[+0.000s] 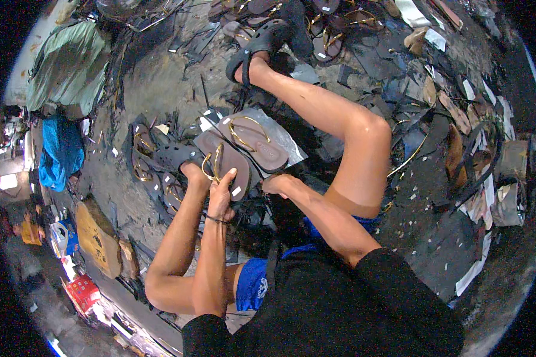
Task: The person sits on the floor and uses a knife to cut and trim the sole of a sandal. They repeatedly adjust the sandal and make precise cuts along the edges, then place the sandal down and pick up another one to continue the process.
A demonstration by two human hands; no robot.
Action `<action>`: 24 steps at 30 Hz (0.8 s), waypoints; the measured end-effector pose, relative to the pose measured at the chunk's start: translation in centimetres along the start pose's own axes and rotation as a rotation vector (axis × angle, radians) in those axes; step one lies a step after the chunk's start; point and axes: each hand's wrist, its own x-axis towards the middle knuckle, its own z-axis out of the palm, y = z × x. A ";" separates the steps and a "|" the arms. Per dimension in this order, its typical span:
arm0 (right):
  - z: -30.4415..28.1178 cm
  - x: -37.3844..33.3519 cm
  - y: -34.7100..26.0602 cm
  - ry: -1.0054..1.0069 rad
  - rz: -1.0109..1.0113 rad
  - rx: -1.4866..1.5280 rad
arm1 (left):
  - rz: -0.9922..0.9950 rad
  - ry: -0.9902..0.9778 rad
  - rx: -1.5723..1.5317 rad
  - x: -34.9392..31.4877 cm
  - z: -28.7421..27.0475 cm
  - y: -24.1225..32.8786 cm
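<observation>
While our left hand (221,199) grips a gold-strapped flip-flop (237,170) | loosened hold may drop it | right hand (278,185) beside it, grasp unclear

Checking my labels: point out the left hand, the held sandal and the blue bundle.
Left hand (220,200), head view: its middle.
Held sandal (236,163), head view: footbed.
Blue bundle (61,153), head view: its middle.

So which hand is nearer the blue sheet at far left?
Left: the left hand, gripping a sandal, is right of the blue sheet; the right hand is farther right.
</observation>
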 end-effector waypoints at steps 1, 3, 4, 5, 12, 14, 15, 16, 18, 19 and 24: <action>0.1 0.4 0.0 0.016 -0.012 0.003 | -0.009 -0.003 0.003 0.0 0.1 0.1; 0.5 1.1 -0.3 0.047 -0.041 0.007 | -0.013 -0.022 -0.044 0.3 -0.3 -0.3; 0.8 1.4 -0.5 0.065 -0.054 0.007 | -0.016 -0.032 -0.068 0.4 -0.5 -0.5; 0.9 1.7 -0.6 0.081 -0.064 0.010 | -0.021 -0.023 -0.045 0.4 -0.4 -0.4; 1.5 3.7 -0.6 0.184 -0.121 0.048 | -0.059 0.013 -0.028 0.5 -0.2 -0.2; 1.6 4.0 -0.6 0.213 -0.134 0.058 | -0.049 0.024 0.007 0.3 0.1 0.2; 1.5 4.3 -0.6 0.227 -0.145 0.062 | -0.039 0.021 0.022 0.2 0.2 0.3; 1.4 4.5 -0.5 0.242 -0.151 0.066 | -0.028 0.018 0.038 0.2 0.2 0.4; 1.3 5.0 -0.5 0.269 -0.169 0.076 | -0.035 0.018 0.000 0.5 0.0 0.0; 1.4 5.3 -0.6 0.285 -0.179 0.077 | -0.038 0.019 -0.020 0.5 -0.1 -0.1; 1.6 7.4 -0.5 0.388 -0.253 0.092 | -0.065 0.036 -0.051 0.6 -0.1 -0.1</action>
